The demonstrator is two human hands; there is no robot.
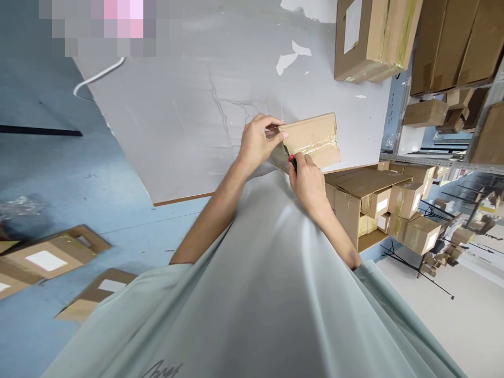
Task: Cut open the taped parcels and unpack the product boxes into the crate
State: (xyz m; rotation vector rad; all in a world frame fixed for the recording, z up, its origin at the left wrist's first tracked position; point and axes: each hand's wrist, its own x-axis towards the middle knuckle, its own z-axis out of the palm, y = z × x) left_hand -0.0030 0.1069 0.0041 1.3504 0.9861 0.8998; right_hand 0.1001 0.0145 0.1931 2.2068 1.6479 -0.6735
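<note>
A small flat cardboard box (315, 139), wrapped in clear tape, is held over the pale grey table (177, 121). My left hand (258, 142) grips the box's near end, fingers curled over its top edge. My right hand (309, 181) is closed round a small cutter with a red and black handle (292, 161). The cutter's blade end touches the box's near edge, right beside my left thumb. My pale green shirt fills the lower part of the view.
A larger taped carton (374, 39) sits at the table's far right. Several cardboard boxes (394, 205) are stacked beside the table on the right. Shelving with more boxes (452, 52) stands further right. Labelled flat boxes (43, 260) lie on the blue floor at left.
</note>
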